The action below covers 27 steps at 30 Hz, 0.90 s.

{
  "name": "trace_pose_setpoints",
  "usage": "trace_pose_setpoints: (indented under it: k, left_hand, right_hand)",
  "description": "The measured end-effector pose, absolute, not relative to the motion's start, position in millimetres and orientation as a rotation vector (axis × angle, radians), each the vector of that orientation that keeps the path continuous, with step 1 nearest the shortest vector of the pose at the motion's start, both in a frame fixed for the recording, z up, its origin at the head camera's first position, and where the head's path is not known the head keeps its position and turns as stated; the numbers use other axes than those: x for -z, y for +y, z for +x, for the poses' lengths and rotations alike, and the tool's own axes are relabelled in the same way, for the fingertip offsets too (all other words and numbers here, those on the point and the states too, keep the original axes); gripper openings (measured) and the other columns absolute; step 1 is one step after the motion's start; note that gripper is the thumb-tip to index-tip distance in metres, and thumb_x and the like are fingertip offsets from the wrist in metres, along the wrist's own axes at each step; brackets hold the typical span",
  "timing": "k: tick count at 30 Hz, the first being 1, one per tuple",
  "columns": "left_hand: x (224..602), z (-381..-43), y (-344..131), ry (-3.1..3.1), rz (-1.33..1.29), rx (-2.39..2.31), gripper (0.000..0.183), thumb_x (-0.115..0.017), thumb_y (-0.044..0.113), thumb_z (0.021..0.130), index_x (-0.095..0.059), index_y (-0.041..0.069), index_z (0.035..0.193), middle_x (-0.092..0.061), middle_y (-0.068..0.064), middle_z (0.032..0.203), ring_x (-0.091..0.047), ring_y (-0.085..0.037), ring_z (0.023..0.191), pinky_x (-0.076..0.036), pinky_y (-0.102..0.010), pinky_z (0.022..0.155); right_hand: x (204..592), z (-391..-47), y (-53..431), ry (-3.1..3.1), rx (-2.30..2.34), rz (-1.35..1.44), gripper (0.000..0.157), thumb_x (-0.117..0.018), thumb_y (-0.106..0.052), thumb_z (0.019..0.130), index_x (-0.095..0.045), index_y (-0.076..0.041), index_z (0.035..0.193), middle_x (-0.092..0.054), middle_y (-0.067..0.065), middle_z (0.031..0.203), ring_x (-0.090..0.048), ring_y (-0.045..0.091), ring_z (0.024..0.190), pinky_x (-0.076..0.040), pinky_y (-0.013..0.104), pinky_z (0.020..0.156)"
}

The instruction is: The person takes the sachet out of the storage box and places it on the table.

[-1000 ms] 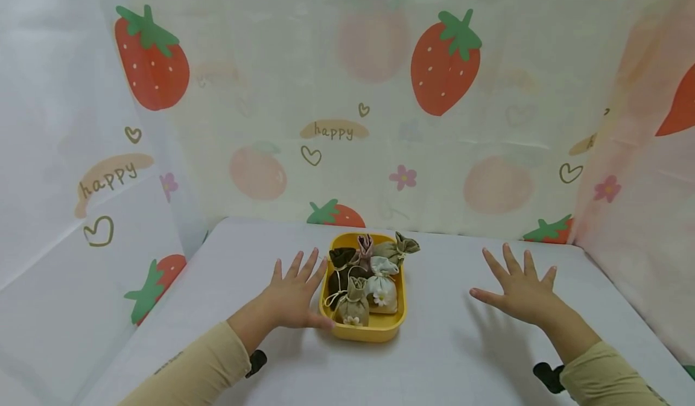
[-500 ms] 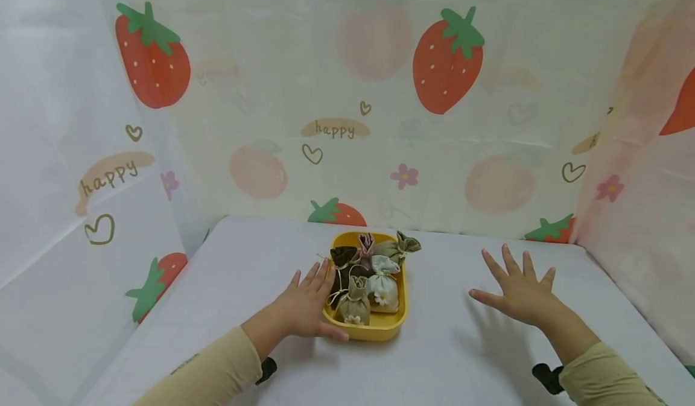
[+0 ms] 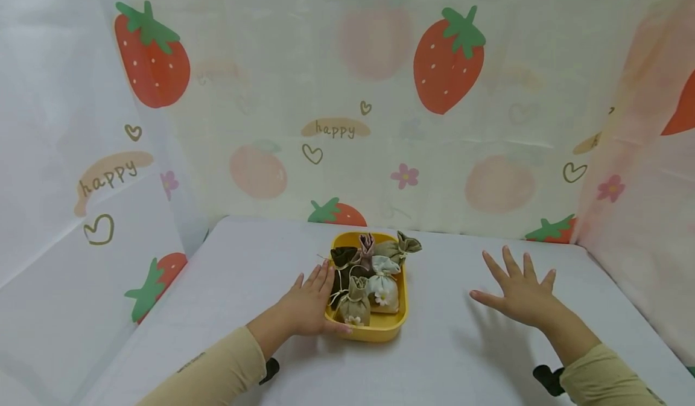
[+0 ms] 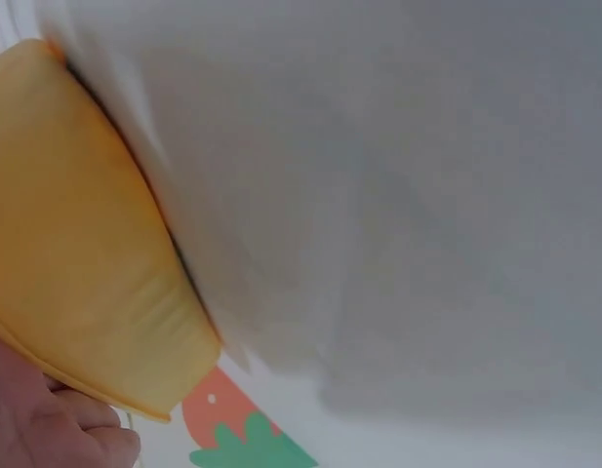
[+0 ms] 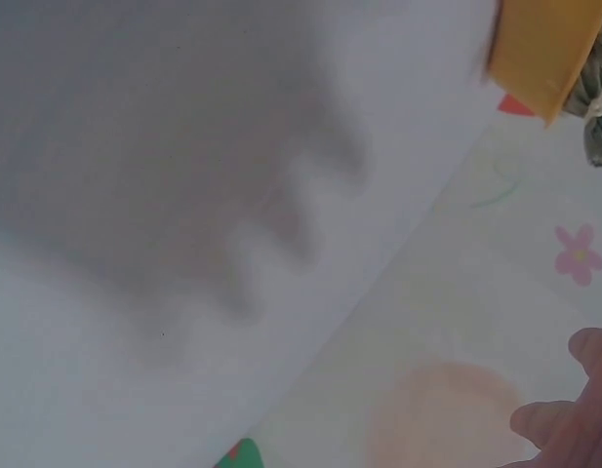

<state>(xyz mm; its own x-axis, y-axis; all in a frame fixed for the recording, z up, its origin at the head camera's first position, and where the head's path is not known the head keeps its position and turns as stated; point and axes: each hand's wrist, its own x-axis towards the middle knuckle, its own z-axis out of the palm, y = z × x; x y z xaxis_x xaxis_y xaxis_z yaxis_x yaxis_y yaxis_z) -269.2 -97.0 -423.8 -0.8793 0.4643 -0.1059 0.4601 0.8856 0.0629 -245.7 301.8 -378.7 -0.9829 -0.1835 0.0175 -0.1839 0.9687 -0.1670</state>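
Note:
A yellow tray (image 3: 374,333) stands on the white table, holding several small drawstring pouches. Among them are a beige pouch with a flower (image 3: 355,303), a white pouch with a flower (image 3: 382,288), a dark pouch (image 3: 343,257), a pink one (image 3: 366,246) and a green-grey one (image 3: 399,247), whose tied top sticks out over the rim. My left hand (image 3: 309,303) lies along the tray's left side, fingers extended by the rim and thumb at the near corner. In the left wrist view its fingertips (image 4: 81,434) meet the rim. My right hand (image 3: 516,291) hovers right of the tray, fingers spread, holding nothing.
White cloth covers the table (image 3: 434,364). Behind it hangs a printed curtain (image 3: 271,92) with strawberries, hearts and flowers, and similar cloth closes off both sides. The right hand's shadow (image 3: 496,345) falls on the table.
My left hand has moved right against the tray, its fingers drawing closer together and its thumb coming across the near corner. The right hand and the pouches have hardly moved.

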Motion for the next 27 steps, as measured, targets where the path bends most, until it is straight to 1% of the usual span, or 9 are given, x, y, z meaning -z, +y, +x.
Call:
trace_pose_setpoints:
  k: [4,7,20,27]
  left_hand:
    - [424,-270,-96,2.936,0.71,-0.035,0.128,-0.029,0.091,0.058,-0.002,0.002,0.146,0.004,-0.015,0.152,-0.003,-0.029,0.139,-0.012,-0.052,0.108]
    - [423,-270,-95,2.927,0.699,-0.047,0.126,-0.027,0.09,0.061,-0.003,0.001,0.146,0.004,-0.016,0.152,-0.004,-0.029,0.139,-0.012,-0.052,0.108]
    - [425,-271,-95,2.918,0.683,-0.096,0.126,-0.031,0.09,0.061,-0.006,0.0,0.146,0.002,-0.017,0.152,-0.005,-0.03,0.139,-0.014,-0.051,0.108]
    - [426,-274,-94,2.905,0.679,-0.098,0.127,-0.031,0.09,0.06,-0.005,0.0,0.146,0.003,-0.017,0.152,-0.004,-0.03,0.139,-0.014,-0.051,0.108]
  right_hand:
    - [379,-247,302,-3.113,-0.256,0.293,0.093,-0.039,-0.073,0.08,-0.005,-0.021,0.149,0.002,0.028,0.148,0.007,0.059,0.127,0.014,0.077,0.08]
    - [379,-249,301,-3.117,-0.257,0.289,0.093,-0.039,-0.073,0.08,-0.004,-0.021,0.149,0.002,0.028,0.148,0.007,0.058,0.127,0.015,0.077,0.08]
    - [375,-256,299,-3.122,-0.257,0.279,0.093,-0.039,-0.073,0.08,-0.007,-0.018,0.148,0.001,0.028,0.149,0.009,0.057,0.128,0.012,0.077,0.082]
    - [369,-258,300,-3.115,-0.262,0.278,0.092,-0.04,-0.071,0.081,-0.005,-0.02,0.149,0.002,0.028,0.148,0.009,0.057,0.128,0.012,0.077,0.083]
